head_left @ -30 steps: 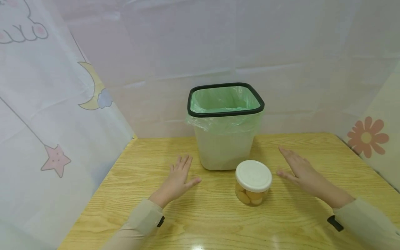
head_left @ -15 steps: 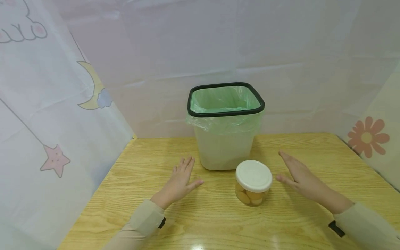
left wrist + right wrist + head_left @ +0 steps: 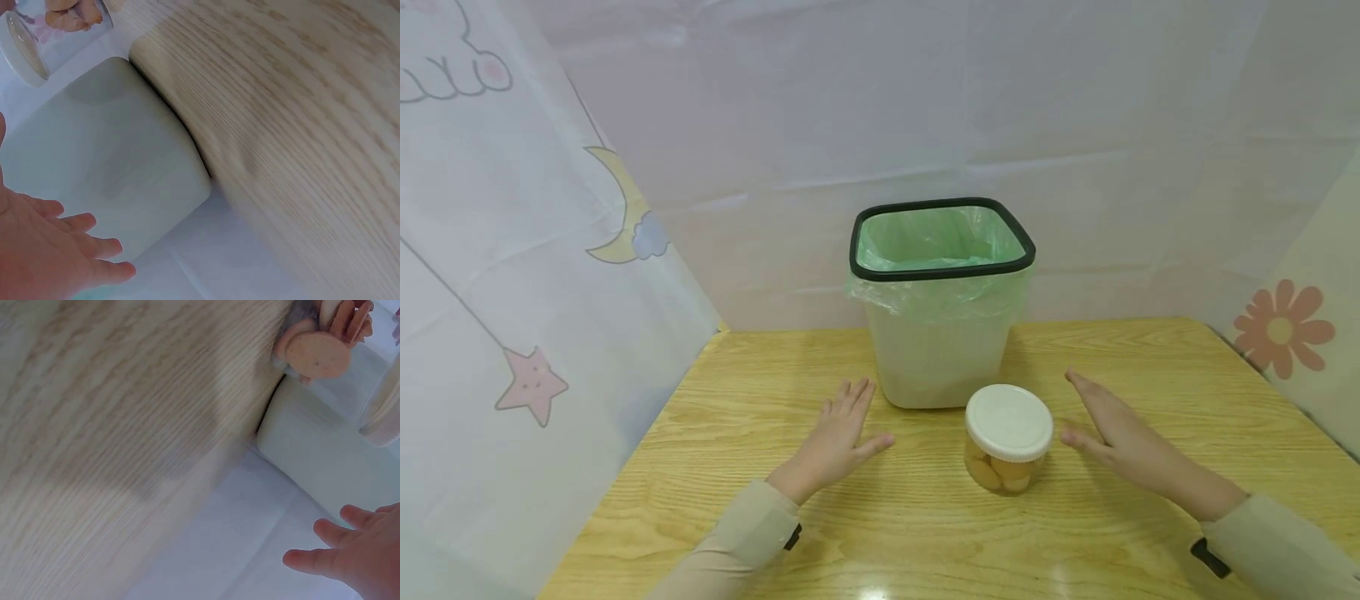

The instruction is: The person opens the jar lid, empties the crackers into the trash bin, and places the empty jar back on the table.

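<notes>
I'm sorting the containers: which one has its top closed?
The small clear jar of biscuits, capped by a white lid. The bin behind it stands open, lined with a green bag.

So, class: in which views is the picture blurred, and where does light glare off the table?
Head view: sharp, with a white glare spot on the table at the near edge. Left wrist view: wood grain smeared, bin soft. Right wrist view: grain likewise blurred, jar out of focus.
</notes>
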`<state>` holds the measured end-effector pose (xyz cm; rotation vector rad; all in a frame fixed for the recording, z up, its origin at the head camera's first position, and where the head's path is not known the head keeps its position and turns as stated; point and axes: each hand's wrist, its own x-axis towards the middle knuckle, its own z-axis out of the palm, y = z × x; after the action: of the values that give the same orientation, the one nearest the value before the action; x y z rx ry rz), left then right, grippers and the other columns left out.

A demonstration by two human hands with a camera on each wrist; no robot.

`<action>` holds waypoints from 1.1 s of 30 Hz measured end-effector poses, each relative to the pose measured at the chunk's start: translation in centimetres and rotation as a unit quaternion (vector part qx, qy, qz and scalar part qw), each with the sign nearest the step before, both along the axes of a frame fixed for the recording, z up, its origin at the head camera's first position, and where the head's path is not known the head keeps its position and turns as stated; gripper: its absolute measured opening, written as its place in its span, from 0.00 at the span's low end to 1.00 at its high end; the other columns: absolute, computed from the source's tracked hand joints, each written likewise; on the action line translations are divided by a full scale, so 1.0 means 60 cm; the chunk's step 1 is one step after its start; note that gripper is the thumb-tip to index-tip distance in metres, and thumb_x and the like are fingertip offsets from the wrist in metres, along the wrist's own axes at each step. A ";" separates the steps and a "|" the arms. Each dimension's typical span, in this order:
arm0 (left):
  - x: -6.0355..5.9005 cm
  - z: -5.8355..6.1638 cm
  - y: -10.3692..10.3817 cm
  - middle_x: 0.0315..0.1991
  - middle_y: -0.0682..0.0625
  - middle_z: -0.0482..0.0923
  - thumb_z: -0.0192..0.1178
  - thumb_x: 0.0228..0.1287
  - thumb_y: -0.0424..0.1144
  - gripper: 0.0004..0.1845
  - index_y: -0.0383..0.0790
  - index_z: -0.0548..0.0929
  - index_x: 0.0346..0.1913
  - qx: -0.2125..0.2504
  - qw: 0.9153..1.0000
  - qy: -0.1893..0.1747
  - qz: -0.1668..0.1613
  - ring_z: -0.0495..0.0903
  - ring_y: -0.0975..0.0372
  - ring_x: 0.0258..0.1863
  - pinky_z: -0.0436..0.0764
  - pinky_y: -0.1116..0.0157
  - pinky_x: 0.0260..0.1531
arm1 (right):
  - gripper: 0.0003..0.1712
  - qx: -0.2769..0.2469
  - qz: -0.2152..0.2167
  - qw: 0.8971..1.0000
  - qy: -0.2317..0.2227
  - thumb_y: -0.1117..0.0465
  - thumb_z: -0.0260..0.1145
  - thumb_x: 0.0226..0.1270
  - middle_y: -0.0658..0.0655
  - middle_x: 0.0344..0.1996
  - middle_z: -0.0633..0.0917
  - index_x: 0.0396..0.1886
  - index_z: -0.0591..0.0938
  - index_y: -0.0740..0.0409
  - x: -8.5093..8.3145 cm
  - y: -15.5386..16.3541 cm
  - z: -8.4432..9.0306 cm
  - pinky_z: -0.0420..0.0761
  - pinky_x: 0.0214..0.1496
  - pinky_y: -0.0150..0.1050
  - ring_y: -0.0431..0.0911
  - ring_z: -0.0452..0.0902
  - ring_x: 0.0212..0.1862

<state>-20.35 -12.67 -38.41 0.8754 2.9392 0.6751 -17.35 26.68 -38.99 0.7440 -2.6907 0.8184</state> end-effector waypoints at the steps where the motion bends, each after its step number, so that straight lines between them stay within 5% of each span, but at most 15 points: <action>1: 0.000 0.000 0.000 0.75 0.34 0.44 0.52 0.71 0.57 0.46 0.29 0.47 0.76 0.000 1.000 -0.001 -0.002 0.37 0.40 0.74 0.45 0.36 0.66 | 0.49 0.000 0.001 1.000 0.000 0.57 0.67 0.67 0.80 0.67 0.58 0.75 0.48 0.71 0.000 -0.001 -0.001 0.58 0.57 0.74 0.77 0.54 0.64; 33: 0.009 -0.010 0.019 0.75 0.35 0.44 0.49 0.73 0.58 0.44 0.30 0.46 0.76 0.012 0.999 -0.020 -0.030 0.40 0.40 0.74 0.48 0.37 0.66 | 0.56 -0.033 0.010 0.996 -0.080 0.58 0.72 0.60 0.83 0.67 0.53 0.73 0.46 0.74 0.015 -0.024 -0.027 0.59 0.53 0.77 0.81 0.50 0.64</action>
<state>-19.82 -11.55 -39.00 0.9375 2.8622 0.7170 -16.42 25.26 -40.62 0.7214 -2.7830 1.0060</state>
